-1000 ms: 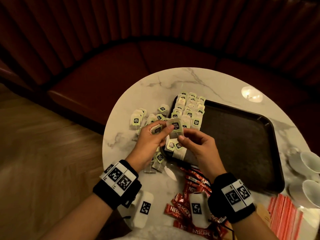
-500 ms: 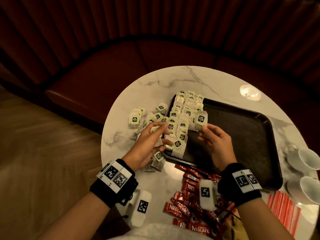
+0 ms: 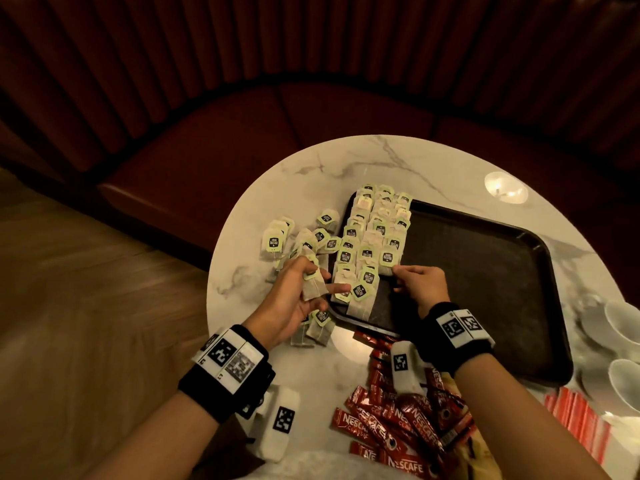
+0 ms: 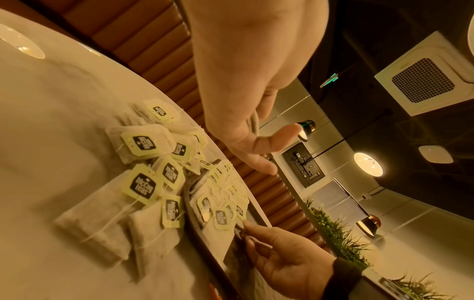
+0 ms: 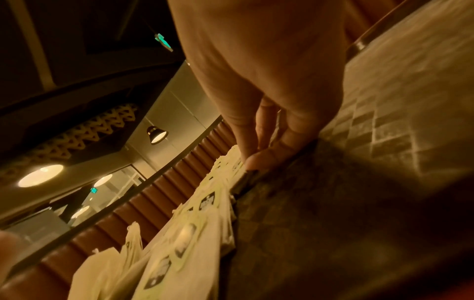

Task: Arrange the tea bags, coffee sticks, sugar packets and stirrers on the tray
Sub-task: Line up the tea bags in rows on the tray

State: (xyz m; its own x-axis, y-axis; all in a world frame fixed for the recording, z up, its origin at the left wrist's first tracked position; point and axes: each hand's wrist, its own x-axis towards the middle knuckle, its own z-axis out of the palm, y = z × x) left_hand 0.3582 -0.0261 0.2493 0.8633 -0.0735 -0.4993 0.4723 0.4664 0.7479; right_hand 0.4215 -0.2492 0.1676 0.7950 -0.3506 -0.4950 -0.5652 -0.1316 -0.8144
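A dark tray point(image 3: 485, 271) lies on the round marble table. Rows of tea bags point(image 3: 367, 237) with green tags fill its left end. My right hand point(image 3: 401, 275) pinches the near edge of a tea bag point(image 3: 388, 259) at the end of the right-hand row; the right wrist view shows thumb and finger point(image 5: 256, 158) pressed together on it. My left hand point(image 3: 304, 292) hovers over the tray's left rim, holding another tea bag point(image 3: 313, 289) among its fingers. Loose tea bags point(image 3: 277, 240) lie on the table left of the tray. Red coffee sticks point(image 3: 391, 431) are piled near me.
Red-and-white striped packets point(image 3: 575, 417) lie at the near right, beside white cups point(image 3: 623, 323) at the table's right edge. A red padded bench point(image 3: 242, 140) curves behind the table. The tray's right part point(image 3: 502, 306) is bare.
My right hand carried a tea bag from in front of the left hand to the right-hand row on the tray and lowered it there. The left hand sank slightly, keeping its tea bag.
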